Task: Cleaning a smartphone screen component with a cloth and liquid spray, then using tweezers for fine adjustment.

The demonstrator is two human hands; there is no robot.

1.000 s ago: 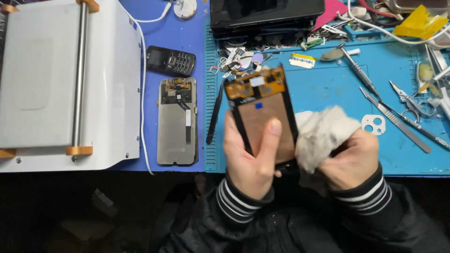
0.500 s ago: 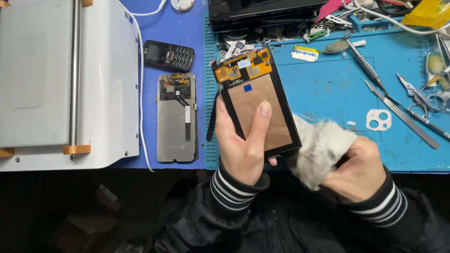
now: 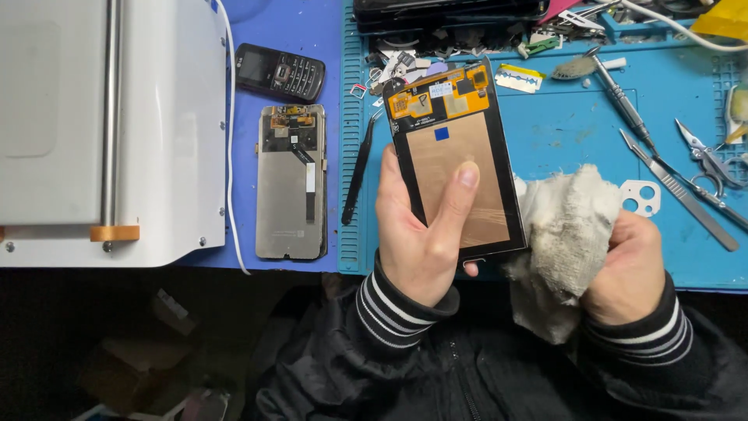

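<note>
Copper-backed screen (image 3: 460,156) held above blue mat (image 3: 576,132), left hand (image 3: 425,234) grip clamped round edges, thumb on back. Right hand (image 3: 623,269) grip bunched round cloth (image 3: 565,226) beside screen. Risk: hard rubbing could tear orange flex, or thin panel slips, cracks.

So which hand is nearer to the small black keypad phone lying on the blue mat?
Left. The left hand, holding the copper-backed screen panel, sits below and right of the keypad phone; the right hand, gripping a cloth, is farther right.
</note>
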